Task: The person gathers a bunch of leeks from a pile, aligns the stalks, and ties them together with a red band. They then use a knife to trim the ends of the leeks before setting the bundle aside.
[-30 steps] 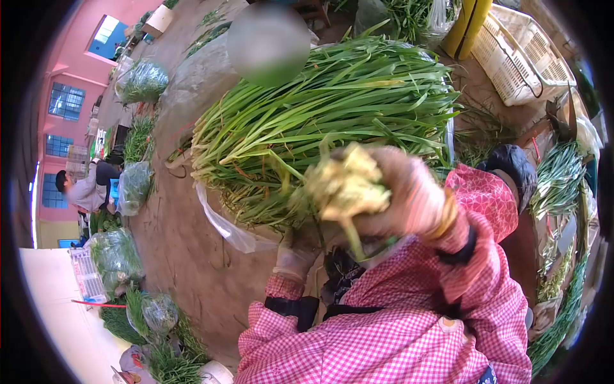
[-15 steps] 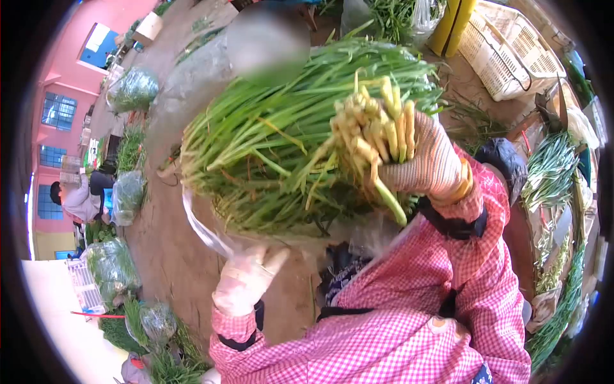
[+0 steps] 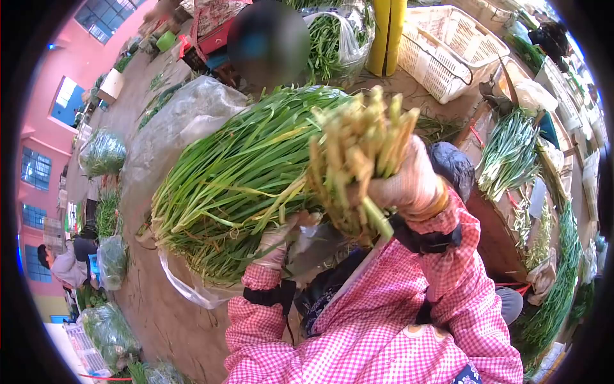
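Observation:
My right hand [image 3: 412, 182], in a pale glove, is closed around a bundle of greens [image 3: 358, 153] with thick, pale stalk ends facing up toward me. Behind and to the left of it lies a large heap of long green leaves [image 3: 249, 153], a few of them yellowed. At the near side of this heap is my gloved left hand [image 3: 275, 246], against the leaves; its fingers are partly hidden and blurred. The white handle of a plastic bag [image 3: 182, 281] loops out below the heap. Leaf tips of the held bundle merge with the heap.
A person [image 3: 268, 41] is close by at the top, and another person [image 3: 67, 262] sits far left. Beyond are a yellow post [image 3: 385, 38], a white plastic crate [image 3: 448, 48] and a clear plastic sheet [image 3: 185, 118]. Sorted greens [image 3: 511, 150] lie on the right; bagged greens [image 3: 102, 152] stand left.
My left hand has moved up and right, from beside the bag handle to the heap's near edge. My right hand still holds the bundle, its stalk ends now turned more upward. The view has shifted.

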